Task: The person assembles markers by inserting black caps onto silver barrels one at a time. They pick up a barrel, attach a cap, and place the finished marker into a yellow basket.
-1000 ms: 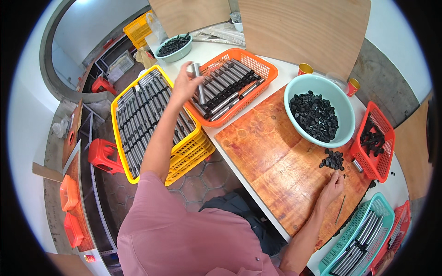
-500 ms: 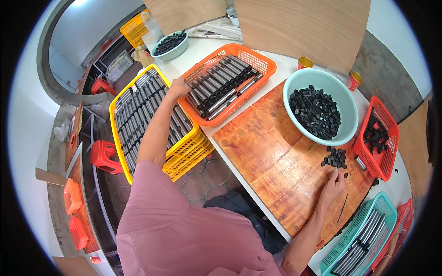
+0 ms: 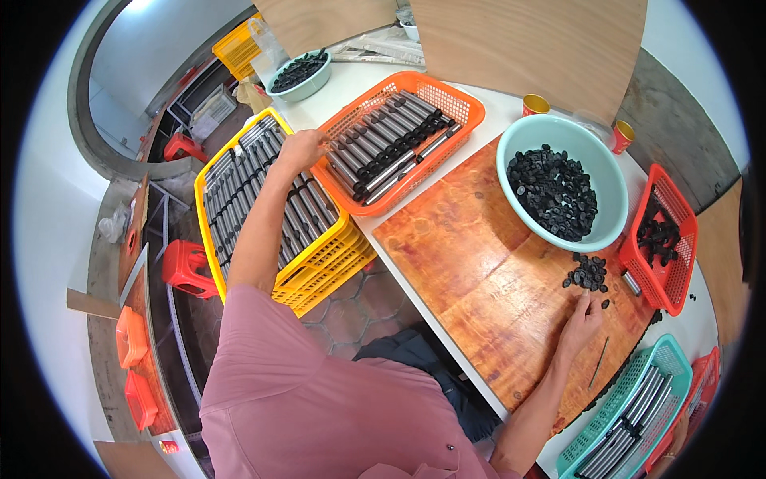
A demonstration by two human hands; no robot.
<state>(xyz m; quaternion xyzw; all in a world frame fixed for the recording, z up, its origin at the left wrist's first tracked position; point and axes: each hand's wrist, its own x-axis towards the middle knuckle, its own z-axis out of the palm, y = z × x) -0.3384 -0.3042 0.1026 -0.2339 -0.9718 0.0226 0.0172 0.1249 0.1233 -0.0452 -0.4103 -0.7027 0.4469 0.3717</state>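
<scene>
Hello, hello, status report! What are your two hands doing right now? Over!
Left hand on metal rods in yellow crate. Right hand open on wooden board, fingertips by small black caps. Nothing between hands and parts.

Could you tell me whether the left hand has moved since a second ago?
Yes. The left hand dropped from above the orange basket toward the yellow crate, at the basket's left corner.

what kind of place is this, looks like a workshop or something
Most likely a small assembly workshop. Baskets of identical metal tubes, a yellow crate and an orange basket, flank a wooden worktop, and a green bowl holds many small black caps.
</scene>
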